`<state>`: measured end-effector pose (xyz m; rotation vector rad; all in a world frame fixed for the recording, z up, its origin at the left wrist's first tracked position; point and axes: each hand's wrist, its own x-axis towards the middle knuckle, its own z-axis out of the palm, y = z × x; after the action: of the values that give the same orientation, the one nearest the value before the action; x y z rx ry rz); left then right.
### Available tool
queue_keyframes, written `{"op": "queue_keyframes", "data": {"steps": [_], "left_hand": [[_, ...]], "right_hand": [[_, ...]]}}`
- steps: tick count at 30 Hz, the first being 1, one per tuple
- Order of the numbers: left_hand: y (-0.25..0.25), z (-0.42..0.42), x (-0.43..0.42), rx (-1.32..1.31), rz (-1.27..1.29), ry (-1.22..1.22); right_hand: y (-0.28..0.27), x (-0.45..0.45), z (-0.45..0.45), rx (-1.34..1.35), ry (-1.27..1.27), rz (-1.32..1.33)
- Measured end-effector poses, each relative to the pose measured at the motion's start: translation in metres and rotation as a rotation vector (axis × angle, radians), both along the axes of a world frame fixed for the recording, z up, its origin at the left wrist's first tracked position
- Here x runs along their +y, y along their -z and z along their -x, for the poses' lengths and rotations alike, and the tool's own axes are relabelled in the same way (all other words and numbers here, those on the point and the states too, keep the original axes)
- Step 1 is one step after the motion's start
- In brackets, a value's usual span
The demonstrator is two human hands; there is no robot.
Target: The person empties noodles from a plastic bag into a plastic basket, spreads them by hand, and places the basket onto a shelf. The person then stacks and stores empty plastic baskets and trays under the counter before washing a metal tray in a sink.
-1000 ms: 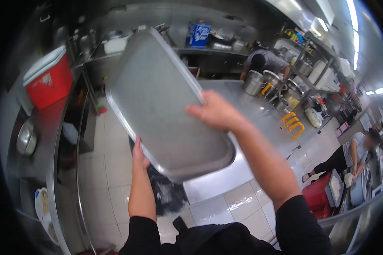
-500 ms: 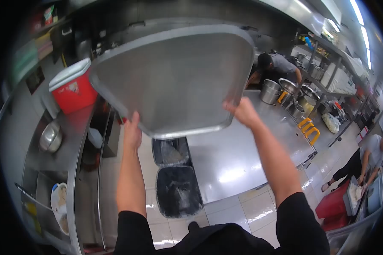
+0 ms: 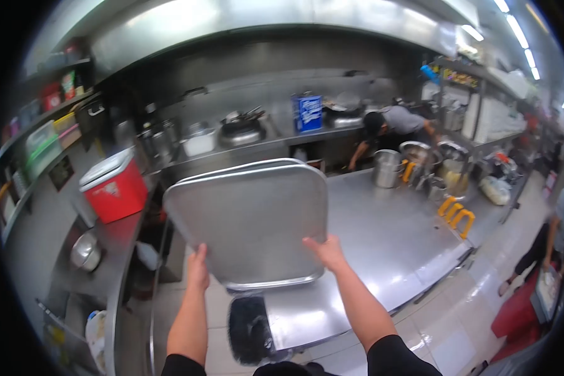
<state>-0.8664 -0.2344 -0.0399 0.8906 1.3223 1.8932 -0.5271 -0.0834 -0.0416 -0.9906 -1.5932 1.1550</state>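
Note:
Two flat metal trays, one behind the other, stand upright before me; the nearer tray (image 3: 250, 219) shows its broad grey face. My left hand (image 3: 198, 268) is closed on the trays' lower left edge. On the right edge, my right hand (image 3: 326, 252) grips them with the thumb over the near face; its other fingers are hidden behind. Beyond and to the right of the trays lies the steel table (image 3: 382, 232), and a black bin (image 3: 249, 329) stands below them on the floor.
A red cooler (image 3: 114, 194) and metal bowl (image 3: 86, 252) sit on the left counter. Pots (image 3: 387, 169) and yellow handles (image 3: 455, 216) are at the table's far right. One person (image 3: 398, 125) bends beyond the table; another person (image 3: 561, 232) works at the right edge.
The trays have come down and stand more squarely in front of me, with a second rim now visible behind the first. Both hands have moved lower. The view has tilted up toward the back counter.

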Motion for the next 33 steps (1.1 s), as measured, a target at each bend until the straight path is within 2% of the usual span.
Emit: {"op": "queue_keyframes", "data": {"steps": [2, 3, 4, 5, 6, 7, 9, 11, 13, 15, 18, 19, 21, 22, 23, 24, 26, 27, 28, 29, 30, 31, 32, 33], "left_hand": [[0.001, -0.013, -0.007, -0.038, 0.114, -0.09], [0.002, -0.019, -0.008, -0.007, 0.177, -0.162], [0.037, 0.0, 0.002, -0.092, 0.049, -0.147], [0.053, 0.007, 0.008, -0.13, 0.007, -0.113], [0.04, -0.007, 0.003, -0.112, 0.06, -0.145], [0.039, -0.016, 0.001, -0.064, 0.115, -0.23], [0.047, -0.017, -0.001, 0.055, 0.162, -0.222], [0.045, -0.022, -0.008, 0.14, 0.206, -0.252], [0.044, -0.019, -0.014, 0.199, 0.186, -0.293], [0.057, 0.001, -0.03, 0.209, 0.124, -0.32], [0.078, 0.065, -0.078, 0.346, 0.321, -0.373], [0.079, 0.082, -0.102, 0.286, 0.304, -0.419], [0.114, 0.138, -0.151, 0.153, 0.415, -0.466], [0.128, 0.165, -0.183, 0.089, 0.471, -0.489], [0.124, 0.186, -0.227, -0.018, 0.564, -0.481], [0.113, 0.209, -0.276, -0.117, 0.649, -0.473], [0.155, 0.27, -0.364, -0.415, 0.524, -0.507], [0.161, 0.292, -0.415, -0.483, 0.415, -0.553], [0.161, 0.314, -0.467, -0.446, 0.411, -0.518], [0.165, 0.327, -0.512, -0.587, 0.311, -0.567], [0.152, 0.331, -0.557, -0.627, 0.227, -0.557], [0.165, 0.345, -0.598, -0.457, 0.227, -0.659], [0.156, 0.344, -0.632, -0.501, 0.273, -0.781], [0.158, 0.349, -0.665, -0.466, 0.46, -0.954]], "right_hand": [[0.015, -0.002, 0.002, 0.013, 0.072, 0.021], [0.025, 0.0, 0.004, 0.107, 0.079, 0.057], [0.037, 0.005, 0.004, 0.076, 0.136, 0.075], [0.023, -0.001, 0.005, 0.027, 0.172, 0.004], [0.02, -0.006, 0.006, 0.06, 0.212, -0.002], [0.044, 0.009, 0.008, 0.01, 0.304, -0.109], [0.039, 0.015, 0.003, -0.144, 0.312, 0.01], [0.049, 0.019, 0.011, -0.01, 0.321, -0.078], [0.056, 0.016, 0.024, -0.049, 0.279, -0.061], [0.076, 0.015, 0.038, -0.132, 0.204, -0.041], [0.094, -0.021, 0.093, -0.216, 0.191, 0.007], [0.097, -0.037, 0.121, -0.281, 0.206, 0.01], [0.099, -0.084, 0.185, -0.409, 0.233, 0.009], [0.079, -0.122, 0.222, -0.391, 0.074, 0.057], [0.055, -0.157, 0.259, -0.378, -0.086, 0.108], [0.054, -0.173, 0.299, -0.247, -0.325, 0.226], [0.025, -0.23, 0.38, -0.245, -0.604, 0.116], [0.041, -0.239, 0.418, -0.236, -0.71, -0.242], [0.007, -0.275, 0.447, -0.187, -0.881, 0.031], [-0.029, -0.313, 0.47, -0.187, -0.984, 0.216], [-0.025, -0.326, 0.501, -0.268, -1.067, 0.241], [-0.003, -0.338, 0.534, -0.27, -1.183, 0.181], [0.0, -0.355, 0.555, -0.424, -1.22, -0.049], [-0.002, -0.376, 0.571, -0.311, -1.305, 0.118]]}}
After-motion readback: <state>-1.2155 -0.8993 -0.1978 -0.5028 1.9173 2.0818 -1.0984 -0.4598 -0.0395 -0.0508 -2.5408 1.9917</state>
